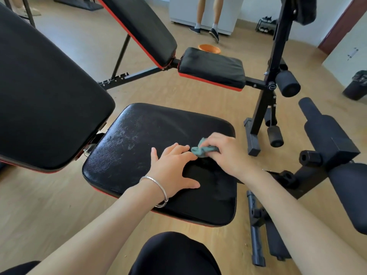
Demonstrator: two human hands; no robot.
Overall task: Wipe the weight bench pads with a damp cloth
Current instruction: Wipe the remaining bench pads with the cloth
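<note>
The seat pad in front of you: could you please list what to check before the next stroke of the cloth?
1. The cloth is bunched in the right hand: ok.
2. The cloth rests on the seat pad: ok.
3. The left hand lies flat on the pad, steadying it: ok.
4. Path leftward is free: not ok, the left fingertips sit right beside the cloth.
5. Pad is clean: not ok, pale smears show near the back pad.
6. Cloth is damp enough: cannot tell.

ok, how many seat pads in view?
2. Near seat pad, where the right hand holds the cloth; far seat pad beyond it, by the orange bowl. Others may be off-frame.
</note>
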